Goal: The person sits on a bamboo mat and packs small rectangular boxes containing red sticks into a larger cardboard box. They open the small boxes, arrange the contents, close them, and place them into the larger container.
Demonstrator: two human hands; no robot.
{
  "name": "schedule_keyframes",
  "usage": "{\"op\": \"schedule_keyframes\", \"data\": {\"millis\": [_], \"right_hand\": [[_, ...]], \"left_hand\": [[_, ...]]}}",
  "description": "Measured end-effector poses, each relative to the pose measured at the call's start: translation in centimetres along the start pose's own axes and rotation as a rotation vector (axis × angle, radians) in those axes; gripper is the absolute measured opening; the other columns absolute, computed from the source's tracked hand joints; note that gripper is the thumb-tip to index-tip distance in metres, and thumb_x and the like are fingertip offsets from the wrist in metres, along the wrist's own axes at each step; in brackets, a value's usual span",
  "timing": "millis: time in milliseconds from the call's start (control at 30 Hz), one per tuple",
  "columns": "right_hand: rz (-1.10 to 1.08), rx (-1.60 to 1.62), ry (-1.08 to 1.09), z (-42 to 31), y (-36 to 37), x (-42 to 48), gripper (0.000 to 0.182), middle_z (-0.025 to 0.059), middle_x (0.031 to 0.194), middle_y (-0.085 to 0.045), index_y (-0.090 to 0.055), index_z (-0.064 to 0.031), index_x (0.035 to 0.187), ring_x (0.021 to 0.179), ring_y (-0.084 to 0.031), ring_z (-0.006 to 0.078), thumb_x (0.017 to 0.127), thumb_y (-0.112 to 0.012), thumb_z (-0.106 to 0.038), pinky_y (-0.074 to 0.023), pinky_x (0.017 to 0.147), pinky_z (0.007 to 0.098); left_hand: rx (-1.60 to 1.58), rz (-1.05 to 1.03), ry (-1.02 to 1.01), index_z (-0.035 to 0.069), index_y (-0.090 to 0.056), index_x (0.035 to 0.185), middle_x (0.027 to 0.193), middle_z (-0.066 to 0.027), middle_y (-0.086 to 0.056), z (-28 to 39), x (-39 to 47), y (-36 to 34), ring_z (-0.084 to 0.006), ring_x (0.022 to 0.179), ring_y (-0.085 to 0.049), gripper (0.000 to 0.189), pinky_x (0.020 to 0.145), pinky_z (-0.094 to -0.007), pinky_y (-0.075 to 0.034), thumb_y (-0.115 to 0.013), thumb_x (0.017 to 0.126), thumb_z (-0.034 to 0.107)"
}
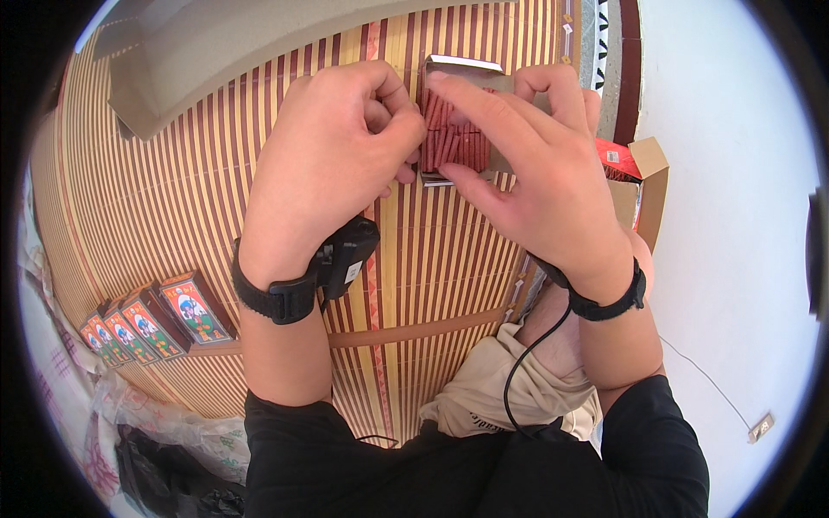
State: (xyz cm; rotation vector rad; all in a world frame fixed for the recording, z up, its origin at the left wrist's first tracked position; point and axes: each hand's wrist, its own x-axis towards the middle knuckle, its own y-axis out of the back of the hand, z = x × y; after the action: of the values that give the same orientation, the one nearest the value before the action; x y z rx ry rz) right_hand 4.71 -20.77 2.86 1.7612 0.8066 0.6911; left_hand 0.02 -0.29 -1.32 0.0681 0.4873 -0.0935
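Observation:
A small cardboard box point(463, 63) lies open in front of me on the striped mat, packed with rows of thin red sticks point(456, 146). My right hand point(550, 149) arches over the box from the right, its index finger by the far end and its thumb by the near end of the sticks. Those two fingers are well apart, with no object seen between them. Against the box's left side is my left hand point(337, 136), fingers curled and thumb close to the index finger. Whether it pinches anything cannot be made out, since the fingertips are partly hidden.
Several small printed boxes point(194, 309) stand in a row at the left. A large cardboard box point(194, 78) is at the far left. Beyond my right hand, another open carton point(653, 188) holds red packaging by the white wall point(719, 194). Plastic bags point(175, 472) lie at lower left.

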Motion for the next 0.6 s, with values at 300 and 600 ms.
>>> {"op": "schedule_keyframes", "data": {"millis": [300, 600], "right_hand": [[-0.007, 0.024, 0.02, 0.01, 0.01, 0.04, 0.072, -0.0025, 0.097, -0.07, -0.072, -0.0192, 0.138, 0.103, -0.054, 0.0252, 0.069, -0.093, -0.014, -0.0411, 0.091, 0.0393], [-0.004, -0.004, -0.021, 0.13, 0.18, 0.11, 0.069, -0.0031, 0.103, -0.073, -0.073, -0.0187, 0.137, 0.104, -0.055, 0.0251, 0.071, -0.09, -0.011, -0.0419, 0.091, 0.0383]], "left_hand": [[0.003, -0.001, -0.03, -0.002, -0.064, 0.104, 0.081, -0.0082, -0.074, -0.37, 0.12, 0.0, -0.0164, 0.071, -0.078, 0.009, 0.051, -0.0236, -0.054, -0.06, 0.103, 0.005], [-0.004, -0.016, -0.004, -0.001, -0.061, 0.102, 0.081, -0.0083, -0.074, -0.15, 0.02, 0.14, -0.017, 0.071, -0.078, 0.008, 0.051, -0.0239, -0.054, -0.059, 0.103, 0.007]]}}
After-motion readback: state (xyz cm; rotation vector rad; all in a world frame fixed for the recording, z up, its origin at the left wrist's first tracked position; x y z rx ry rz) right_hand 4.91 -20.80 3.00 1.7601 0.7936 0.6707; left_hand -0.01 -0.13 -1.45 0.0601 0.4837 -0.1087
